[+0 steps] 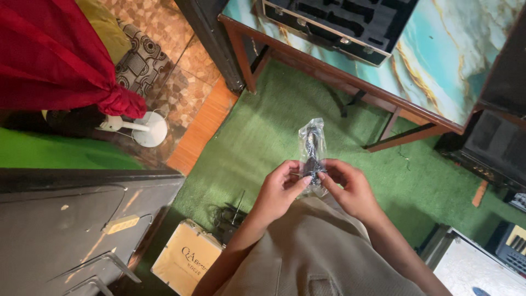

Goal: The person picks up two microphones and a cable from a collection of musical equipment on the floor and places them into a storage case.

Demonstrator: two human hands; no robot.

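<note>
Both hands hold a small clear plastic bag (312,143) with a dark coiled cable or small black part inside, raised upright over the green carpet. My left hand (280,189) pinches the bag's lower left edge with thumb and fingers. My right hand (349,187) grips the lower right edge, thumb close to the left thumb. The bag's top sticks up above the fingers. Below the hands lies my lap in beige cloth (312,257).
A table with a marbled turquoise top (438,66) carries an open black foam-lined case (339,22). A cardboard box (186,257) and black cables (230,216) lie on the green carpet. A grey cabinet (66,225), red curtain (55,55), white stand base (149,129).
</note>
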